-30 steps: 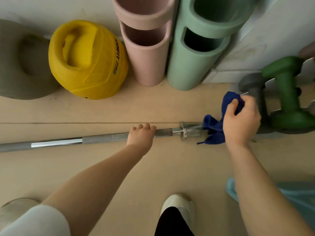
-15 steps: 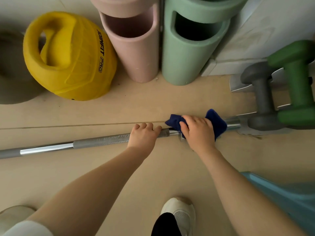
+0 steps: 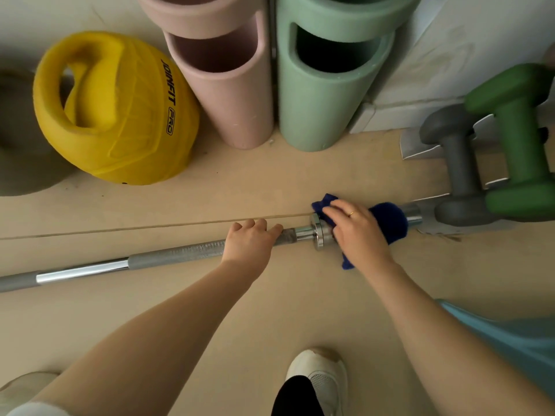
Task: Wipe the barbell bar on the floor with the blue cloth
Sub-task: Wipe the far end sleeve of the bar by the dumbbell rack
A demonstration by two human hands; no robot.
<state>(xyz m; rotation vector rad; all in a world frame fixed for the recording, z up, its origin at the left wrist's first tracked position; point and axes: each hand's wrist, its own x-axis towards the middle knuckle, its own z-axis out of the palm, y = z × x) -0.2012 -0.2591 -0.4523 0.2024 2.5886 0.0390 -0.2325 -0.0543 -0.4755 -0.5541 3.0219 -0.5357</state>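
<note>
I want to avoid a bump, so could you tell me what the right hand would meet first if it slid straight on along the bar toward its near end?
Probably the grey dumbbell, just beyond the bar's chrome end; depth is unclear.

A yellow ball with a handle cut-out (image 3: 117, 109), lettered JOINFIT PRO, lay on the floor (image 3: 270, 295) against the wall. Just beside it stood a pink foam roller (image 3: 228, 94) and a green foam roller (image 3: 321, 97), side by side. At the right lay a grey dumbbell (image 3: 459, 169) touching a green dumbbell (image 3: 522, 139). A white shoe (image 3: 321, 376) showed at the bottom.
</note>
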